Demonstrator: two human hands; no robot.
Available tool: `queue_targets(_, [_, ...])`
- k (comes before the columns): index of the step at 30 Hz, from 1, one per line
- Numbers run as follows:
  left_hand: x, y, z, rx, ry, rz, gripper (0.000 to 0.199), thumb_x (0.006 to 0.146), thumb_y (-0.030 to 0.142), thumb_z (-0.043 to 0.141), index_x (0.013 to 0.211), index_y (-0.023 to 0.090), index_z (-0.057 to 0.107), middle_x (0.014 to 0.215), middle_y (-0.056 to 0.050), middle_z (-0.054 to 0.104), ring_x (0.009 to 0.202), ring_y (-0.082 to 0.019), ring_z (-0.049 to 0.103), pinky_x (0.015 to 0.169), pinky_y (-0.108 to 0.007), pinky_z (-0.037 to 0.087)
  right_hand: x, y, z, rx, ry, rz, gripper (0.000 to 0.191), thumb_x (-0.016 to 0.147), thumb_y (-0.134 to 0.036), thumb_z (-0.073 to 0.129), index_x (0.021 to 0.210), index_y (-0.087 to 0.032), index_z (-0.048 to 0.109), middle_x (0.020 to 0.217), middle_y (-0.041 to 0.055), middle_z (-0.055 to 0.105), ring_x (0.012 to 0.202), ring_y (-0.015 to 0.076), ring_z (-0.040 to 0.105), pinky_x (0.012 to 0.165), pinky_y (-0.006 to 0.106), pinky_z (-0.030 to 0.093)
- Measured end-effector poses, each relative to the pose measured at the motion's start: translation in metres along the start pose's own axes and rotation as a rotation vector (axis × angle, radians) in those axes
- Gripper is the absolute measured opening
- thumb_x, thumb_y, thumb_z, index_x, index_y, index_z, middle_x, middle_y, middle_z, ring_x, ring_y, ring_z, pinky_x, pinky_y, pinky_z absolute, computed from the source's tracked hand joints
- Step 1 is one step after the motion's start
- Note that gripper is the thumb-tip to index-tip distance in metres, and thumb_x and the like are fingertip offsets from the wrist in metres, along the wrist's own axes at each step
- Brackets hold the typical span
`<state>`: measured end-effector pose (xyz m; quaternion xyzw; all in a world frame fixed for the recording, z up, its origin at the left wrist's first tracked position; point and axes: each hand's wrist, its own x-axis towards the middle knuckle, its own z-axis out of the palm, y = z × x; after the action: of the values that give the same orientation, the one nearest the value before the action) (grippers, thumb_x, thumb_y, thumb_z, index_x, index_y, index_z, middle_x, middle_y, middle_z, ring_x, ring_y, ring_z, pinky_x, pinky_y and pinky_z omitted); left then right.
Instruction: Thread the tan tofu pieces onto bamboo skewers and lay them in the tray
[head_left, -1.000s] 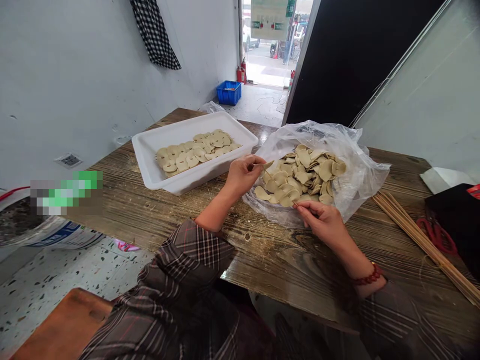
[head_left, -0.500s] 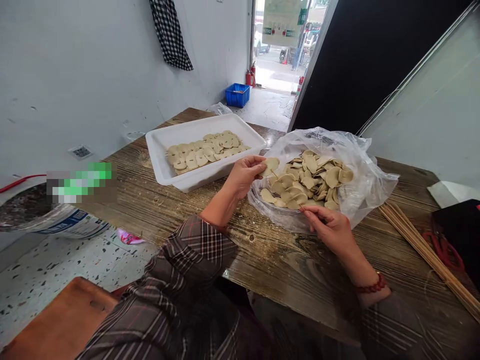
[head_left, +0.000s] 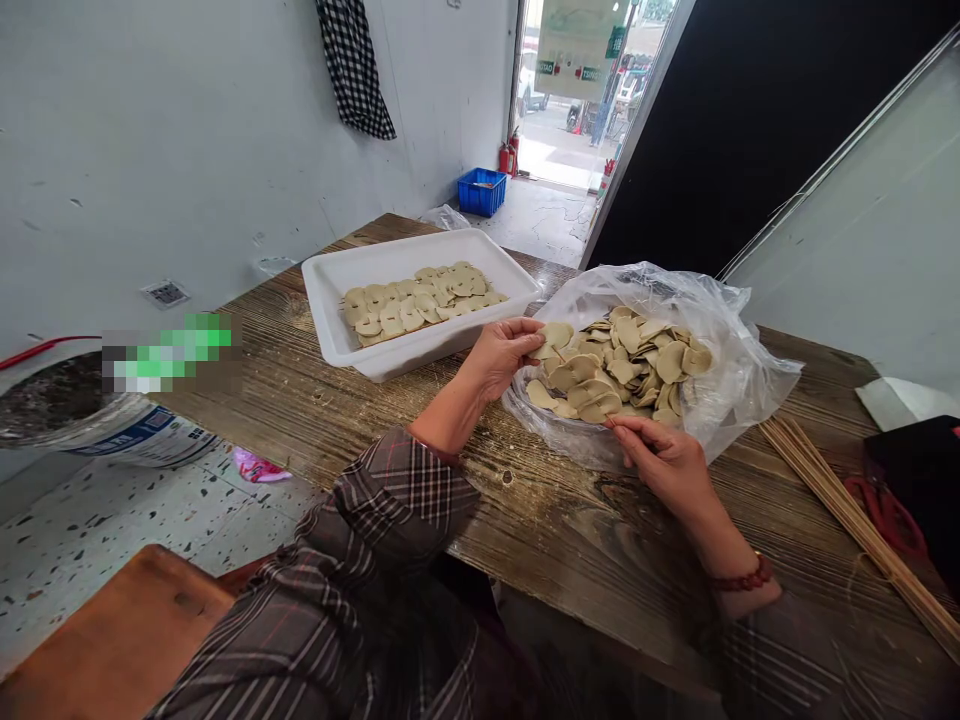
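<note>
My left hand [head_left: 508,355] pinches a flat, round beige slice [head_left: 556,338] that looks like dough or bean curd. Closed fingertips of my right hand [head_left: 664,462] grip the end of a thin skewer [head_left: 609,421]. Several slices [head_left: 592,398] seem to be threaded along it, and its tip is near the left-hand slice. Beneath and behind lies a heap of loose slices [head_left: 651,345] in a clear plastic bag [head_left: 742,365]. To the left, a white tray [head_left: 409,362] holds rows of skewered slices [head_left: 420,300].
A bundle of bare skewers [head_left: 840,500] lies on the wooden table [head_left: 525,540] at right, beside red-handled scissors [head_left: 889,515] and a black item [head_left: 919,470]. At left stand a bucket [head_left: 150,440] and an orange-brown stool [head_left: 120,630]. A blue crate [head_left: 481,192] sits near the door.
The view has shifted slightly, so most things sit a little further right. Both hands keep their grips, and the left-hand slice stays close to the skewer's tip.
</note>
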<state>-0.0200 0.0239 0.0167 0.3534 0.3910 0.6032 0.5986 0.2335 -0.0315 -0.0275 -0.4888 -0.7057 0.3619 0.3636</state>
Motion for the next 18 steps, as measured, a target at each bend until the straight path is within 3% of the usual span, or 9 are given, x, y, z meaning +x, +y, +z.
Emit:
queue_targets(4, [-0.0007, -0.0026, 0.0008, 0.002, -0.015, 0.014, 0.018, 0.062, 0.016, 0.077, 0.077, 0.013, 0.069, 0.068, 0.0, 0.067, 0.055, -0.007, 0.058, 0.051, -0.02, 0.046, -0.0001, -0.002, 0.0011, 0.008, 0.011, 0.004, 0.029, 0.087, -0.041, 0.061, 0.098, -0.018, 0.076, 0.062, 0.0007, 0.064, 0.048, 0.0118, 0.053, 0.046, 0.025, 0.04])
queue_targets(8, [-0.0011, -0.0042, 0.002, 0.066, 0.013, 0.048, 0.017, 0.062, 0.017, 0.076, 0.078, 0.013, 0.069, 0.066, 0.0, 0.067, 0.054, -0.006, 0.055, 0.051, -0.02, 0.043, -0.0011, -0.0038, 0.0015, -0.016, 0.011, 0.011, 0.03, 0.087, -0.043, 0.06, 0.097, -0.019, 0.075, 0.054, -0.0013, 0.059, 0.047, 0.012, 0.051, 0.045, 0.024, 0.039])
queue_targets(18, [-0.0024, -0.0053, 0.007, 0.227, 0.034, 0.221, 0.011, 0.066, 0.015, 0.071, 0.077, 0.013, 0.069, 0.058, 0.003, 0.06, 0.054, -0.006, 0.048, 0.054, -0.021, 0.039, -0.0033, -0.0068, 0.0066, 0.037, -0.002, 0.068, 0.034, 0.087, -0.046, 0.059, 0.098, -0.016, 0.074, 0.051, -0.0016, 0.056, 0.043, 0.011, 0.046, 0.041, 0.023, 0.031])
